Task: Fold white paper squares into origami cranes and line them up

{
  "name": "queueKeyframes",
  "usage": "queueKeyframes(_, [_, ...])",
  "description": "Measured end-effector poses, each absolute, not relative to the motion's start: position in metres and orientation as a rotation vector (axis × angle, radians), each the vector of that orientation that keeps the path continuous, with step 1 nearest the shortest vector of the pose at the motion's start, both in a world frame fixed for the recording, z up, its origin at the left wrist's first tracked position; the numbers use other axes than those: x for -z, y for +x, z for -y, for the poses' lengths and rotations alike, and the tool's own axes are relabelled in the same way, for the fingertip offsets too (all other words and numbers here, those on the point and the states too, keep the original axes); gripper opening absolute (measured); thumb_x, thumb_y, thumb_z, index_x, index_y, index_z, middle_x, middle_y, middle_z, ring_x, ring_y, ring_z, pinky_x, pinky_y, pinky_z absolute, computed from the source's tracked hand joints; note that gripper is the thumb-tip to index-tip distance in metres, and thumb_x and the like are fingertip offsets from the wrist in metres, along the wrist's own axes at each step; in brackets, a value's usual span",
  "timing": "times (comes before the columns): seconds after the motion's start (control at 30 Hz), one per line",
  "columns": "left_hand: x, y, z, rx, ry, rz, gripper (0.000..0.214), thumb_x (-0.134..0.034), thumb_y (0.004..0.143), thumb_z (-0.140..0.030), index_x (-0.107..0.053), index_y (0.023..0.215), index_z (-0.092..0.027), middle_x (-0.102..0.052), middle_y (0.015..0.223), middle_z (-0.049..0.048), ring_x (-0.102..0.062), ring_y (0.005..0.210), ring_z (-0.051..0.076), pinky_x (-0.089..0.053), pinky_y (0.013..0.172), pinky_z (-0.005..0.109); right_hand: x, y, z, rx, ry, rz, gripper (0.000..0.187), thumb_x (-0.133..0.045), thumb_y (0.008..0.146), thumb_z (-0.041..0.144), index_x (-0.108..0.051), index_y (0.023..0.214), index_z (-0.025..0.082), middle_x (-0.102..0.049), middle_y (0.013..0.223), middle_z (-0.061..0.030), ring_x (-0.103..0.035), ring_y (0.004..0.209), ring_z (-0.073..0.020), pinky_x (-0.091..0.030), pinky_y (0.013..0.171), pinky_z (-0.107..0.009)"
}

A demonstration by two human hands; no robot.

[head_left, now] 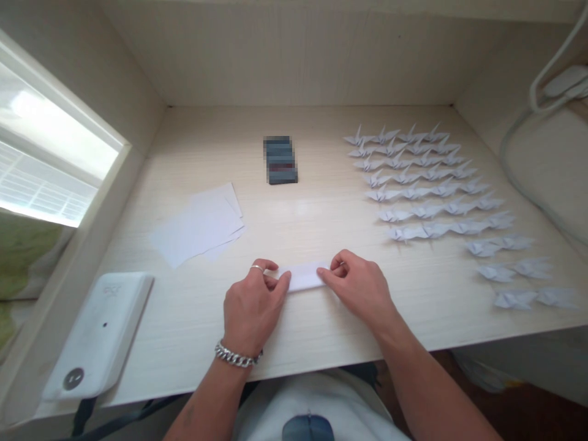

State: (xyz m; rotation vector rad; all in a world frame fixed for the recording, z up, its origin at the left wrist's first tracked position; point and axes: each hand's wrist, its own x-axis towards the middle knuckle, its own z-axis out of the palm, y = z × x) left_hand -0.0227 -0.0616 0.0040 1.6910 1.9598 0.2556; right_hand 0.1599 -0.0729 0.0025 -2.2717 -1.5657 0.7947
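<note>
Low over the front of the desk, a narrow folded strip of white paper [304, 277] stretches between my two hands. My left hand [257, 300], with a ring and a chain bracelet at the wrist, pinches its left end between thumb and fingers. At the other end my right hand [358, 282] grips the paper with thumb and curled index finger. Both ends are partly covered by my fingers. Loose white paper sheets [202, 223] lie overlapping to the left, beyond my left hand.
Rows of folded white paper cranes [422, 174] fill the right side of the desk [316, 214]. A dark pixelated rectangular object [280, 160] lies at the back middle. A white power bank [103, 334] with a cable sits front left. Cables [519, 177] hang along the right wall.
</note>
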Motion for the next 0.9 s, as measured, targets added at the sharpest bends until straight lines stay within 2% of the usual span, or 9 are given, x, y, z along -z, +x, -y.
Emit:
queueKeyframes(0.43, [-0.0036, -0.0218, 0.0603, -0.235, 1.706, -1.980, 0.024, -0.055, 0.081, -0.048, -0.062, 0.089, -0.026, -0.073, 0.070, -0.0038, -0.069, 0.073, 0.022, -0.044, 0.066, 0.032, -0.0047, 0.1590, 0.0706, -0.809, -2.271, 1.592, 0.019, -0.063, 0.076, 0.042, -0.060, 0.071, 0.025, -0.069, 0.067, 0.0034, -0.062, 0.067, -0.0166, -0.034, 0.058, -0.027])
queueKeyframes(0.9, [-0.0047, -0.0206, 0.0632, -0.245, 1.694, -2.010, 0.025, -0.057, 0.081, -0.047, -0.060, 0.096, -0.027, -0.073, 0.072, -0.0025, -0.068, 0.073, 0.023, -0.043, 0.064, 0.031, -0.0067, 0.1584, 0.0714, -0.773, -2.302, 1.646, 0.019, -0.063, 0.077, 0.043, -0.063, 0.073, 0.025, -0.070, 0.073, 0.0012, -0.061, 0.068, -0.0182, -0.033, 0.056, -0.028])
